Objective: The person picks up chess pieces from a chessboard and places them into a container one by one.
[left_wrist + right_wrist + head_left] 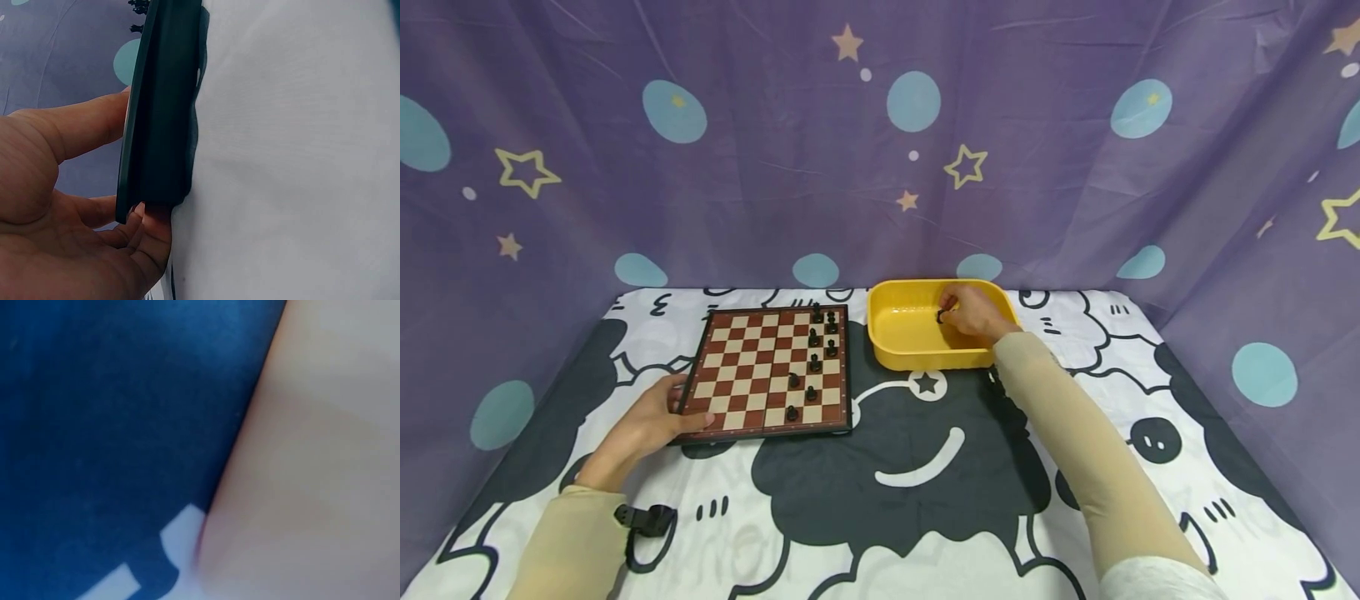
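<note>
Eight dark chess pieces (816, 363) stand on your chessboard (730, 367), all in the half toward your right, spread from the far edge down to the near one. The board lies open and flat, its squares reddish brown and cream within a dark rim. Your left hand (651, 417) grips it at the near left corner: the thumb rests on the top face, and the other fingers curl at the side and under the edge, as the left wrist view shows.

Just beside the board's right side sits a yellow tub (925, 360). Your right hand (972, 310) reaches down into it, and your thumb and fingers pinch a small dark piece (940, 317) inside the rim; your fingers hide part of it, so you cannot tell which kind it is. Your two hands are well apart, with most of the board between them.

Beige sleeves (1075, 425) cover your forearms, and a black strap (647, 518) circles your left wrist. Under everything spreads a black-and-white cartoon cloth (895, 517); behind it hangs a purple curtain (760, 125) with stars and blue ovals. The right wrist view is mostly blurred.
</note>
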Available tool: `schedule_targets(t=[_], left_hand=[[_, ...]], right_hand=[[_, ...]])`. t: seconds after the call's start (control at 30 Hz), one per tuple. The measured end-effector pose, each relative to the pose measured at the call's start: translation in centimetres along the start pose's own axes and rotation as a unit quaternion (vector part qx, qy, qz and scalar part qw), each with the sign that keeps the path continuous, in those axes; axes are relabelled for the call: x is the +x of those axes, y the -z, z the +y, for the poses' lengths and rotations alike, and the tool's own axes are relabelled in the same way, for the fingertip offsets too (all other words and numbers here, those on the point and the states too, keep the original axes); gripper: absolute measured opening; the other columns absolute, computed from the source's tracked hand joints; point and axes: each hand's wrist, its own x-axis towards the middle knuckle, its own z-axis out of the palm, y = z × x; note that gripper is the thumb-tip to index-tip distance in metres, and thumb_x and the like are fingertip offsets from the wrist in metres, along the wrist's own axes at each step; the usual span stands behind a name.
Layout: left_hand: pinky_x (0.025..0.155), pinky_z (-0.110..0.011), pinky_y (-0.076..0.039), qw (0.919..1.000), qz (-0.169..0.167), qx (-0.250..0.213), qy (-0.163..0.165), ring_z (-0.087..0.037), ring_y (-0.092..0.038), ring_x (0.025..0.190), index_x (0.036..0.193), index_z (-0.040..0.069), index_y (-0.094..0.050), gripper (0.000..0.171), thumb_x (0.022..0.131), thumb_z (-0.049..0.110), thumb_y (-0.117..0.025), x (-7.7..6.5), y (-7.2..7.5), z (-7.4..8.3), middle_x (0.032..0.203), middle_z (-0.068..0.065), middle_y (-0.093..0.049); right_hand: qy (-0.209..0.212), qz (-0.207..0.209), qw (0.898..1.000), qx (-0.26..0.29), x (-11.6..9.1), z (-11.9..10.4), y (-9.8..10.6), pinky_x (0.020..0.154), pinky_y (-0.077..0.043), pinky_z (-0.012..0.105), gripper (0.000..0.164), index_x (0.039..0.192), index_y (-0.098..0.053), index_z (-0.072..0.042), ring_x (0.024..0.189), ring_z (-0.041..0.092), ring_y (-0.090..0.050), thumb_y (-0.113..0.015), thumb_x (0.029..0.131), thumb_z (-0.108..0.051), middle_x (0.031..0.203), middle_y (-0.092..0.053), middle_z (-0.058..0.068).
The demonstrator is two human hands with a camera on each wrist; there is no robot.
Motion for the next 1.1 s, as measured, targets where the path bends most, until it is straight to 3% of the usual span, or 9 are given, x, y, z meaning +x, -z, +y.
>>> schedule_targets(t=[0.37, 0.53, 1.1], left_hand=[[0.080, -0.046, -0.044, 0.9999, 0.002, -0.002, -0.011, -0.040, -0.053, 0.102, 0.144, -0.016, -0.013, 0.097, 0.082, 0.023, -0.077, 0.1, 0.0, -0.1, 0.117, -0.034, -0.047], [0.080, -0.045, -0.044, 0.9999, 0.002, -0.005, -0.010, -0.040, -0.053, 0.102, 0.144, -0.016, -0.014, 0.097, 0.081, 0.023, -0.076, 0.1, 0.0, -0.2, 0.117, -0.033, -0.046], [0.080, -0.046, -0.043, 0.9999, 0.005, -0.008, -0.010, -0.039, -0.053, 0.100, 0.143, -0.017, -0.014, 0.096, 0.081, 0.021, -0.077, 0.1, -0.1, -0.2, 0.116, -0.033, -0.047]], right_hand=[[-0.014, -0.001, 1.000, -0.013, -1.1, -1.3, 1.1, 0.091, -0.041, 0.040, 0.026, 0.107, -0.062, -0.003, 0.094, 0.027, -0.053, -0.070, 0.085, -0.015, 0.104, -0.062, 0.010], [-0.019, 0.006, 1.000, -0.002, -1.7, -1.8, 1.4, 0.089, -0.041, 0.040, 0.027, 0.109, -0.062, -0.004, 0.094, 0.026, -0.053, -0.069, 0.087, -0.018, 0.105, -0.063, 0.008], [0.052, 0.041, 0.997, 0.030, -3.8, -3.0, 1.3, 0.078, -0.046, 0.038, 0.017, 0.099, -0.067, -0.006, 0.083, 0.023, -0.057, -0.070, 0.086, -0.016, 0.097, -0.067, 0.006]])
